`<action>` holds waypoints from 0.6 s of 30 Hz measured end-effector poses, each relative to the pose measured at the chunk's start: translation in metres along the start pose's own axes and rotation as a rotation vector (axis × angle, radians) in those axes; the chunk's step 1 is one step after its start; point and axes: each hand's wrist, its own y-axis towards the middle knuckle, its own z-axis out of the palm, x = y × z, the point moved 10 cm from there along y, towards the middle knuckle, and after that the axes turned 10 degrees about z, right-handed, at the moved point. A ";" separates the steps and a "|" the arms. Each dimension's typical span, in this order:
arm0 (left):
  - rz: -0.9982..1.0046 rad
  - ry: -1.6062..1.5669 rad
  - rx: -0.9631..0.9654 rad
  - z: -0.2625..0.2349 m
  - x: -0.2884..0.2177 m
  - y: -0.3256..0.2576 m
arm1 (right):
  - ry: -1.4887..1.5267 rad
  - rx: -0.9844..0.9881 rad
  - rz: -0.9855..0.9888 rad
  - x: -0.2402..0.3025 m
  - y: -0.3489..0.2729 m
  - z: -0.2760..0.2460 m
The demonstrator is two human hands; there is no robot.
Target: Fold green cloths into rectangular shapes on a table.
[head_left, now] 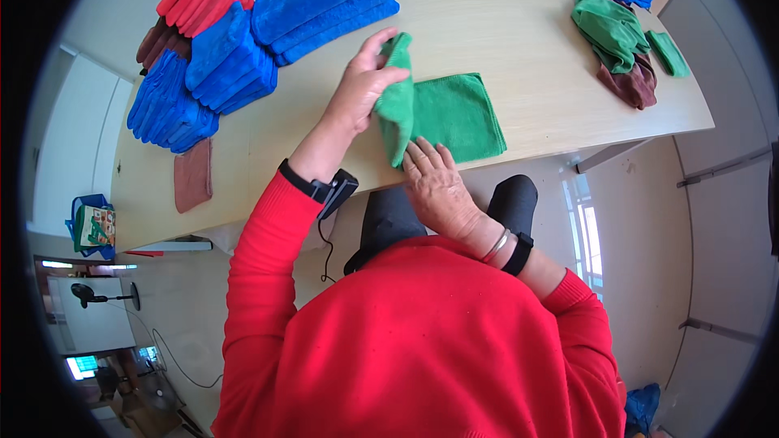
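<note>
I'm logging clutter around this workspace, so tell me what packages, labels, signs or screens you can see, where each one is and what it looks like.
Printed bag or package: far left, on the floor beside the table, inside a blue holder; boxy, green and orange print.
Screen-like panel: lower left, small, bright blue-white; too blurred to be sure.
No labels or signs show.

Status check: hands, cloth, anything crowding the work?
Left hand gripping the folded-over edge of the green cloth. Right hand flat, pressing its near edge on the table. Folded blue stacks just left, not touching.
</note>
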 end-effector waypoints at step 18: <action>-0.065 0.207 0.158 0.098 0.070 0.026 | 0.483 -0.296 0.373 -0.119 -0.018 -0.082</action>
